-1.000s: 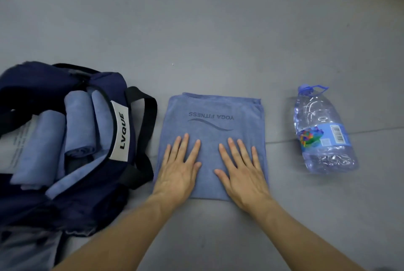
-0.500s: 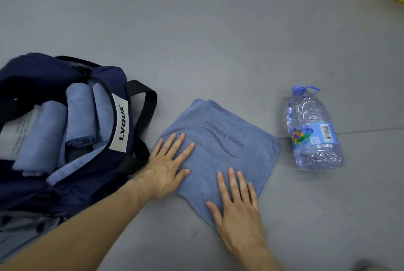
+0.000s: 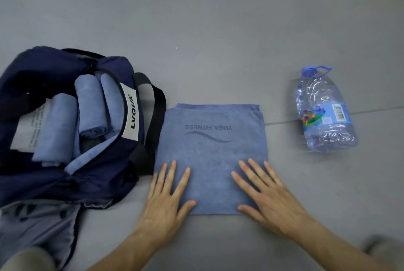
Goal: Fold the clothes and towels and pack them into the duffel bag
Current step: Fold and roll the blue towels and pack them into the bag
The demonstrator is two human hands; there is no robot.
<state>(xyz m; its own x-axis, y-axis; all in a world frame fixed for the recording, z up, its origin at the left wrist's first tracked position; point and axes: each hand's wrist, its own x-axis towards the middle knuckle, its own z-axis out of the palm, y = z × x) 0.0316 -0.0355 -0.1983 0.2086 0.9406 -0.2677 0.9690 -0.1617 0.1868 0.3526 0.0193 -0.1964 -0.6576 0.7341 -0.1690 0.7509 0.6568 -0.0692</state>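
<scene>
A folded blue microfiber towel printed "YOGA FITNESS" lies flat on a smooth grey floor crossed by a thin seam line. The left hand and right hand rest palm-down on its near corners with fingers straight and spread, gripping nothing. Just left of the towel sits an open navy duffel bag labelled "LVQUE" holding rolled blue towels, while a clear plastic water bottle lies on its side to the right.
</scene>
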